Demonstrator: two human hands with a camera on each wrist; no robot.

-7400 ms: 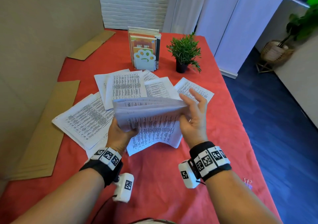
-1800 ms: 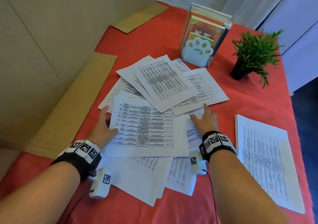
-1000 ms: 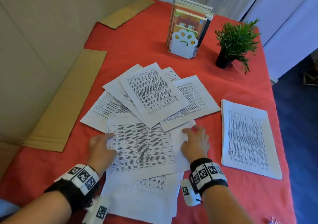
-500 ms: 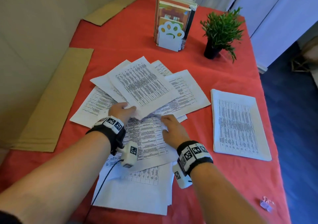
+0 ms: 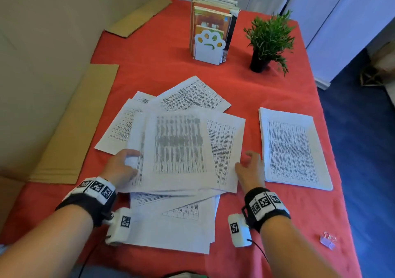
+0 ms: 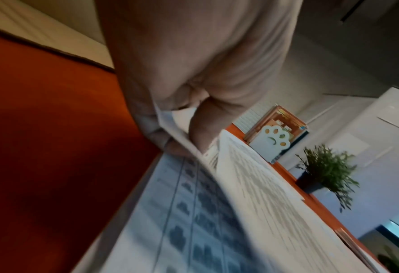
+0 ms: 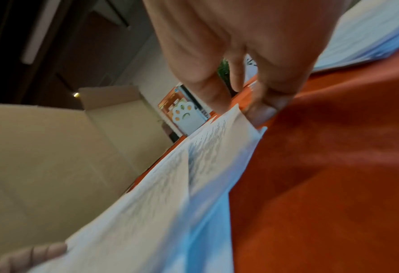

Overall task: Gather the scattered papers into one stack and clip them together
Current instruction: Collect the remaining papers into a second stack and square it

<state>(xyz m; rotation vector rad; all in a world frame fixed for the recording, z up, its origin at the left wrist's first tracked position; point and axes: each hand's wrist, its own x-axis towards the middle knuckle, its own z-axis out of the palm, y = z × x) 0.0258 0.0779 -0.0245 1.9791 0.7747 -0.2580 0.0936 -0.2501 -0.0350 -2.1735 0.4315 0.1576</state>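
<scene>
Several printed sheets (image 5: 177, 143) lie overlapped in a loose pile at the middle of the red tablecloth. My left hand (image 5: 128, 162) pinches the left edge of the top few sheets (image 6: 252, 194), thumb above and fingers below. At the pile's right edge my right hand (image 5: 245, 162) pinches a corner of the sheets (image 7: 217, 140) between thumb and fingers. These sheets are raised a little off the ones below. A squared stack of papers (image 5: 292, 149) lies apart on the right. A small pale binder clip (image 5: 328, 240) lies near the front right edge.
A white paw-shaped bookend with books (image 5: 210, 31) and a small potted plant (image 5: 269, 40) stand at the back. Flat cardboard pieces (image 5: 70, 128) lie along the left by a cardboard wall. The table's right edge (image 5: 333, 149) drops to a blue floor.
Both hands have moved from the pile's middle out to its left and right edges. The upper sheets have been drawn toward me over the lower ones and lifted slightly.
</scene>
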